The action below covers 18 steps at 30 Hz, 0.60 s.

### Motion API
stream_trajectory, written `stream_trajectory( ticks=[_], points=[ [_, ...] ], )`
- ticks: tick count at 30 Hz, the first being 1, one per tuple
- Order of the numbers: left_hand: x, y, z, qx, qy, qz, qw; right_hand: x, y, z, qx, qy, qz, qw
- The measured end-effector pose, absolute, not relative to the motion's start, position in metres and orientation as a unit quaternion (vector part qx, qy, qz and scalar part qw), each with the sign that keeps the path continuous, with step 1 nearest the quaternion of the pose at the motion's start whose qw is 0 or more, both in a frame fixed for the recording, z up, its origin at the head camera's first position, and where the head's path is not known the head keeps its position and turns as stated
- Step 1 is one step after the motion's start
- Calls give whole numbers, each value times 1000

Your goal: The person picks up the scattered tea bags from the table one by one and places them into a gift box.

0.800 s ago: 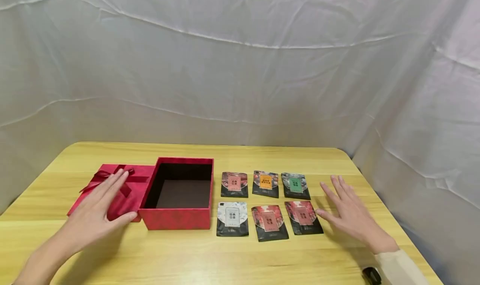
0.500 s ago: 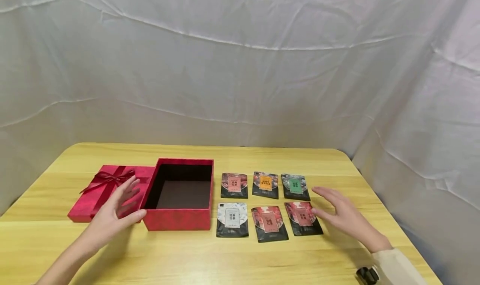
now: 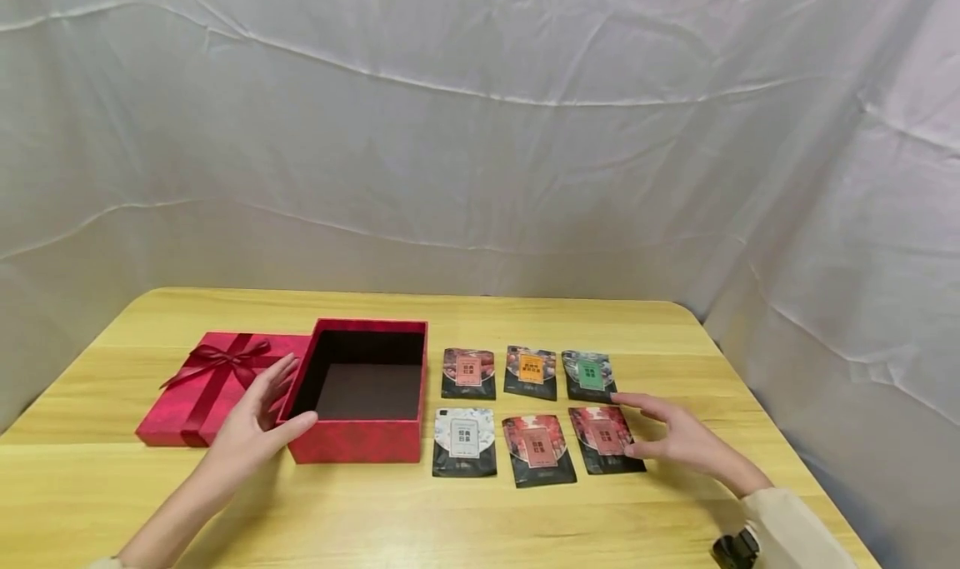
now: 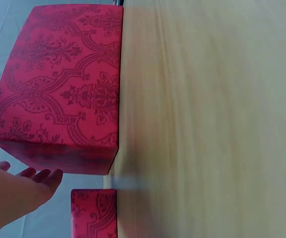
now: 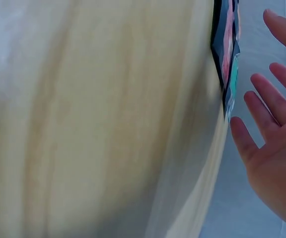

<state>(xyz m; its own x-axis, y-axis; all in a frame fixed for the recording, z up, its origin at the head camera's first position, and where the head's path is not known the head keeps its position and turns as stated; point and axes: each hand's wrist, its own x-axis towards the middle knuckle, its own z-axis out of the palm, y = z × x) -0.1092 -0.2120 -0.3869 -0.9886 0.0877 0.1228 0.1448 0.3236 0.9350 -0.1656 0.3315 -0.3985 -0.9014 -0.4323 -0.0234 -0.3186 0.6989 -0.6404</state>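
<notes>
My left hand (image 3: 255, 436), fingers loosely spread, is at the near left corner of a red patterned gift box (image 3: 356, 441). The box is uncovered, with a dark bare inside. In the left wrist view the fingertips (image 4: 56, 177) come close under the box's side. The box lid (image 3: 168, 411), tied with a dark red ribbon bow (image 3: 228, 355), lies left of the box, partly behind this hand. My right hand (image 3: 678, 436) holds nothing. Its thumb and fingers overlap the edges of a red tea sachet (image 3: 604, 431) and a green-labelled tea sachet (image 3: 590, 375) in the head view.
More tea sachets lie flat between box and right hand: a pink-labelled one (image 3: 468, 373), an orange-labelled one (image 3: 531, 371), a white one (image 3: 464, 442) and another red one (image 3: 539, 450). A pale cloth (image 3: 480, 136) hangs behind the wooden table (image 3: 375, 519).
My left hand has moved right, from over the lid to the box's corner. The right hand has moved left to the sachets, its spread fingers drawing closer together. Box and sachets stay put.
</notes>
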Motion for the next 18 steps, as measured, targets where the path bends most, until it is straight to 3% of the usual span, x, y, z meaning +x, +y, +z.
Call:
stream_trajectory(
  ticks=[18],
  points=[
    [-109,-202,-387,-12,-838,-546,6,-168,333,-406,-228,899,-348,134]
  ],
)
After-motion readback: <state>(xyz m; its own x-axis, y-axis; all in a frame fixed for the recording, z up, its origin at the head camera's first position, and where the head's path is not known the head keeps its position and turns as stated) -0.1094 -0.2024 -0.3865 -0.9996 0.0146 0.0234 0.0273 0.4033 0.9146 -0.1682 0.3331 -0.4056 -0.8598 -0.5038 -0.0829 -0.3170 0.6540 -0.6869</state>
